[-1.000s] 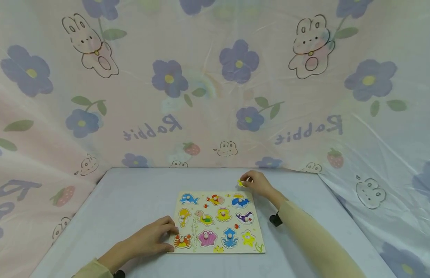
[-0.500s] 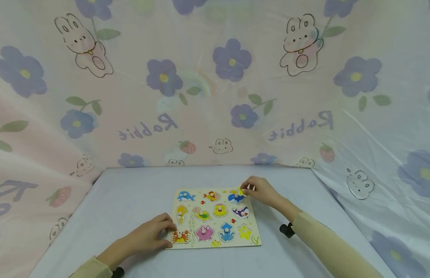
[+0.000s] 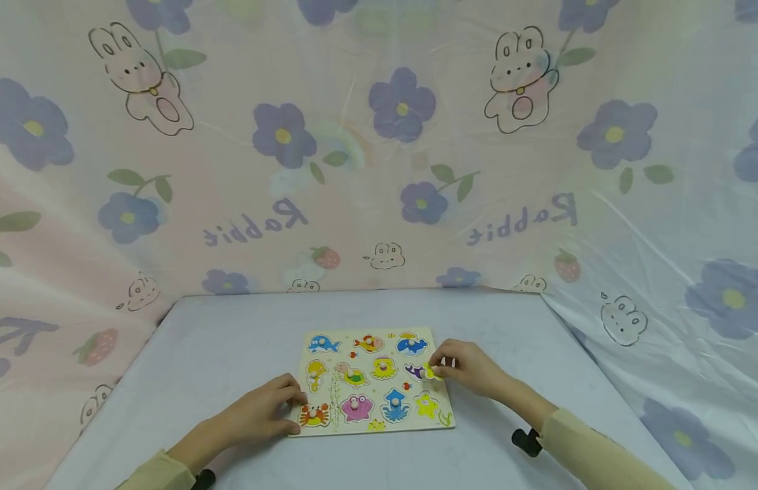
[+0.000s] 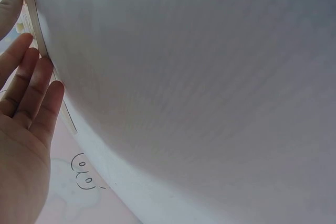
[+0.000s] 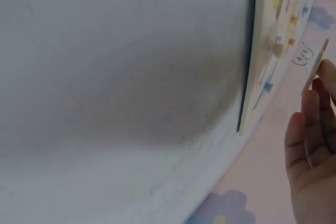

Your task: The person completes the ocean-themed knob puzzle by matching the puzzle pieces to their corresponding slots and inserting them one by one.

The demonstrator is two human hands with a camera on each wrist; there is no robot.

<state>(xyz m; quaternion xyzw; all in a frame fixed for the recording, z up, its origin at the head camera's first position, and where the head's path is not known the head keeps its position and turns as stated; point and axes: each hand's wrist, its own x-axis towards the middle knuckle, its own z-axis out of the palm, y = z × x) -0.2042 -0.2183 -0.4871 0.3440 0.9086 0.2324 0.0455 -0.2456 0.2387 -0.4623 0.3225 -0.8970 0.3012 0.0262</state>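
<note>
A wooden peg puzzle board (image 3: 409, 425) lies on the table, filled with sea-animal pieces such as a crab (image 3: 314, 414), a pink shell (image 3: 357, 408) and a blue squid (image 3: 395, 406). My right hand (image 3: 471, 366) pinches a yellow starfish piece (image 3: 431, 372) above the board's right side, partly covering the shark piece (image 3: 415, 371). In the right wrist view the starfish piece (image 5: 315, 69) is edge-on, raised off the board. A yellow starfish slot (image 3: 426, 405) shows at the board's lower right. My left hand (image 3: 262, 412) rests against the board's left edge, fingers (image 4: 44, 103) fairly straight.
The table (image 3: 244, 327) has a plain white cover. Behind and beside it hangs a curtain (image 3: 354, 204) with flowers and rabbits. Dark wrist devices (image 3: 526, 442) sit under both forearms.
My right hand has carried the starfish piece from behind the board's far right corner toward me, down to the shark piece. The left hand stays at the board's edge; the view has shifted slightly.
</note>
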